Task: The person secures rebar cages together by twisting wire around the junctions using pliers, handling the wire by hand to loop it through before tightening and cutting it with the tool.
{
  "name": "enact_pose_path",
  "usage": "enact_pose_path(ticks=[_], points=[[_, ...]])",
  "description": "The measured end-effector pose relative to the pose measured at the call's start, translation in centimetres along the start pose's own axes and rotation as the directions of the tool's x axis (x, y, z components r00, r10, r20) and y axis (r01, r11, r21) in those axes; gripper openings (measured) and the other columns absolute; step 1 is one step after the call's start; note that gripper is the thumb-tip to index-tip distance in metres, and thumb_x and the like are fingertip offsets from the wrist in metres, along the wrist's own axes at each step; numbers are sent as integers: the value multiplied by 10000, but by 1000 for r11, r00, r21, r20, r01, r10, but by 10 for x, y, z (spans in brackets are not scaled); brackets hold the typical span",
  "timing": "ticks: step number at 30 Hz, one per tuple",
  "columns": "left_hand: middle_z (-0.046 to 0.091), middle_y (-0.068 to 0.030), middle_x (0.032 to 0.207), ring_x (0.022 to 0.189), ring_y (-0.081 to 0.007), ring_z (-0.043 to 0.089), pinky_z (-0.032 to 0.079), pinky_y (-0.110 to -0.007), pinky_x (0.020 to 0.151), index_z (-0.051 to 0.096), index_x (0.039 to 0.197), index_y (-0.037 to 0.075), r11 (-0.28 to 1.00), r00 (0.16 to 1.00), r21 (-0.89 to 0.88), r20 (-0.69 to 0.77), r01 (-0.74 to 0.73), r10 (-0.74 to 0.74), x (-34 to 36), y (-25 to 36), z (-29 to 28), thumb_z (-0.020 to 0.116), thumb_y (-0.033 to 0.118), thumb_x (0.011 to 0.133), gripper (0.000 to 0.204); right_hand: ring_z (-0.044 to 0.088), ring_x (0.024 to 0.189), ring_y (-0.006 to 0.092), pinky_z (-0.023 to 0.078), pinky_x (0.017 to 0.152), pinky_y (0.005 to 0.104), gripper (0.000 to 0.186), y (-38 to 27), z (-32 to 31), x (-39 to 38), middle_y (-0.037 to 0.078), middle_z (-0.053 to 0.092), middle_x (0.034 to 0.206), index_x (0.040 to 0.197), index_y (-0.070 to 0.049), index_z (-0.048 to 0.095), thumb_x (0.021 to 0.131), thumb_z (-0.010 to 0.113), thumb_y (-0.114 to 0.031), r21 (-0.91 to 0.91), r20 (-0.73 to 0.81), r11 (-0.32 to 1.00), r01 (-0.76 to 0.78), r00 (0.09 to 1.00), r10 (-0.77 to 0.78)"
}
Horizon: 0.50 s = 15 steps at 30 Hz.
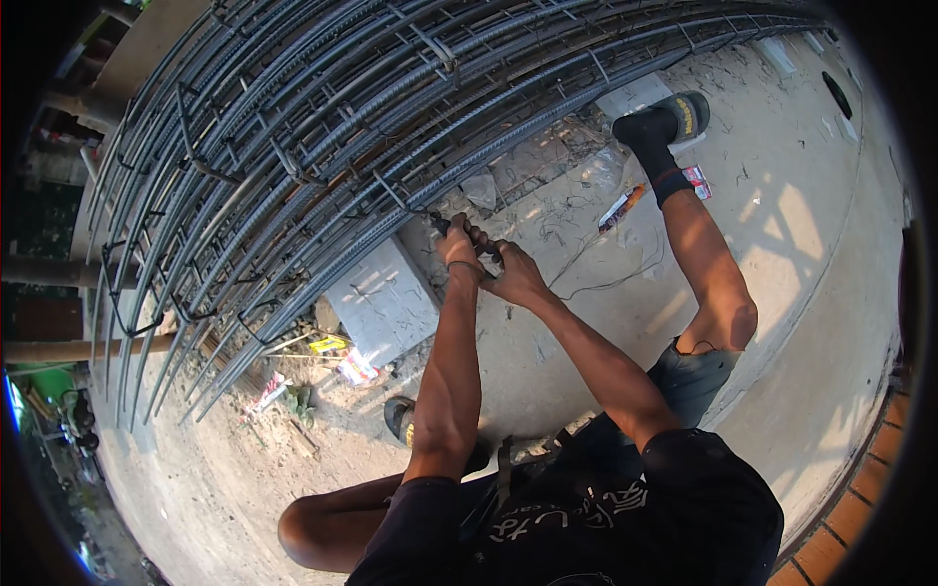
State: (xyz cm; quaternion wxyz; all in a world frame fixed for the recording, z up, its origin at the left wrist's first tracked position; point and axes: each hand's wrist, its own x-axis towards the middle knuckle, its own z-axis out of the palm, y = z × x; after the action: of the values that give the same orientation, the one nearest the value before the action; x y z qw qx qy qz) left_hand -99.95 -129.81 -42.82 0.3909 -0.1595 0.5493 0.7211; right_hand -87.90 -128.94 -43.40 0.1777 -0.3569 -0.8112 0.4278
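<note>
Hands close together, left (458, 246) and right (518, 277), curl shut around a dark tool (440, 224), its tip near the rebar cage (332, 146) at eleven o'clock. Crosspieces (430, 42) already span the bars; what remains cannot be judged. Slab (383, 303) at eight, wire (608, 287) at three and wrappers (618, 208) at two clutter the floor (542, 381).

Ribbed rebar (445, 70) is blue-grey, the slab (384, 305) pale grey, the shirt (703, 508) white-printed black.

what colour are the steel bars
The steel bars are mostly bluish grey; they show best in the head view.
</note>
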Motion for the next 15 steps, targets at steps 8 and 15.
enact_pose_path(ticks=[8, 15], points=[[611, -137, 698, 568, -237, 568, 467, -382, 499, 589, 773, -6, 891, 934, 425, -224, -162, 277, 6, -4, 3, 589, 209, 794, 216, 630, 592, 315, 518, 605, 376, 131, 10, 6, 18, 121, 619, 638, 717, -7, 600, 756, 637, -127, -39, 194, 999, -1, 981, 9], [523, -101, 665, 622, -215, 548, 472, -390, 533, 527, 755, 51, 973, 977, 222, 190, 56, -100, -13, 21, -27, 596, 316, 820, 282, 585, 582, 148, 503, 552, 291, 205, 4, -2, 1, 37, 567, 633, 842, -48, 578, 752, 670, -208, 595, 771, 433, -677, 632, -73]])
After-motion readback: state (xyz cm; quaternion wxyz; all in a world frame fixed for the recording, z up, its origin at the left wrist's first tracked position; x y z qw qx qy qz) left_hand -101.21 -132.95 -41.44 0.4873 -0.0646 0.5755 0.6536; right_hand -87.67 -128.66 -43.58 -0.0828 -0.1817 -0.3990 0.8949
